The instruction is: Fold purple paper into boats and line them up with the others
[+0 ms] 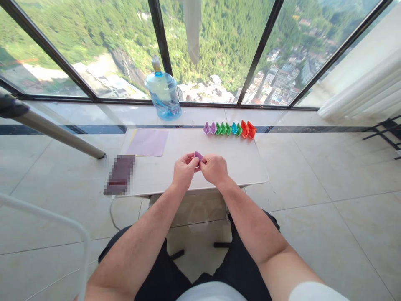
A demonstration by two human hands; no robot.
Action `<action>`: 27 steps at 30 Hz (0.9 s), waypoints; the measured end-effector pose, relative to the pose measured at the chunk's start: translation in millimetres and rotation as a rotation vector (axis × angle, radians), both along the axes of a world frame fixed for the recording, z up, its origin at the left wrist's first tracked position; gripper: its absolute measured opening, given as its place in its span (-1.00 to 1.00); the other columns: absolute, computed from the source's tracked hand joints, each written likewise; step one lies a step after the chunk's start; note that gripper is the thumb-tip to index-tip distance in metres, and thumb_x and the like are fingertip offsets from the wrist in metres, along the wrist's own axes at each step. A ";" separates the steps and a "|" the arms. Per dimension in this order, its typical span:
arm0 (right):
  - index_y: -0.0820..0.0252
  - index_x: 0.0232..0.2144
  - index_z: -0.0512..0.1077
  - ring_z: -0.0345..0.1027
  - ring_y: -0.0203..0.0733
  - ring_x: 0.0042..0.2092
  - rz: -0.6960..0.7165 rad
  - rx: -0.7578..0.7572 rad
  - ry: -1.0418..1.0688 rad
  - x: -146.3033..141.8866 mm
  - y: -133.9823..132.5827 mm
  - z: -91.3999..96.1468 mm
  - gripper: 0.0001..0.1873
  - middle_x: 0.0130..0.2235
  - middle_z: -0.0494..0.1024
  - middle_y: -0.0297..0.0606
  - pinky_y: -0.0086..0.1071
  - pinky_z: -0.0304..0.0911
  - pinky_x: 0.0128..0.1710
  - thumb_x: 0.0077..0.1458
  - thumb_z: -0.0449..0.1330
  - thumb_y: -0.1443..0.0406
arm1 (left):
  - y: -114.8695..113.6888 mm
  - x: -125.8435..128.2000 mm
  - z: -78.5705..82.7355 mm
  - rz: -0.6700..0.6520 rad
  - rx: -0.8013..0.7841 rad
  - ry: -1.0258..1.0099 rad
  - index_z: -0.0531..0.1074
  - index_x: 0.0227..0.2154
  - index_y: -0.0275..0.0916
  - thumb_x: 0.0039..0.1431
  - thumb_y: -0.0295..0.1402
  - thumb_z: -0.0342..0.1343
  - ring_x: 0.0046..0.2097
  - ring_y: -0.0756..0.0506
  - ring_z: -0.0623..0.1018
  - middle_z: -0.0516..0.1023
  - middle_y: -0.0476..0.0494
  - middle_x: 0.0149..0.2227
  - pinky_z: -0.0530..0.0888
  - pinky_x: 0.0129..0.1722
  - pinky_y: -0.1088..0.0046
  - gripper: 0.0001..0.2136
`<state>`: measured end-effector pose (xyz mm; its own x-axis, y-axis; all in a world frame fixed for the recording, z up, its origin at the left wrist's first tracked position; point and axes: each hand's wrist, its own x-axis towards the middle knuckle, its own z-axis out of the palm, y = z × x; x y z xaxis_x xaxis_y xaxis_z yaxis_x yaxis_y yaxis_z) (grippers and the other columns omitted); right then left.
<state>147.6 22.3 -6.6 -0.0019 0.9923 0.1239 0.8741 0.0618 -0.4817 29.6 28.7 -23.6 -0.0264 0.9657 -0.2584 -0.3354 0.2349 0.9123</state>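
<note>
A small folded purple paper piece is pinched between both my hands above the middle of a small white table. My left hand grips its left side with curled fingers. My right hand holds its right side, fingers closed on it. Along the table's far edge stands a row of folded paper shapes: purple, green, blue and orange.
A stack of lilac paper sheets lies at the table's far left. A blurred dark rectangle rests on the left edge. A large water jug stands on the sill by the floor-to-ceiling window. Tiled floor surrounds the table.
</note>
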 end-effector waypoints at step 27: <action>0.13 -0.40 0.55 0.49 -0.25 -0.34 -0.098 -0.080 0.541 7.7 7.7 -8.3 -0.89 -0.35 0.66 -0.33 -0.39 0.33 -0.27 0.03 0.28 0.22 | 14.3 -10.3 -9.2 0.089 -0.126 -0.033 0.52 -0.31 -0.29 -0.15 -0.24 0.38 -0.38 -0.05 0.55 0.57 -0.10 -0.39 0.54 -0.31 0.32 -0.67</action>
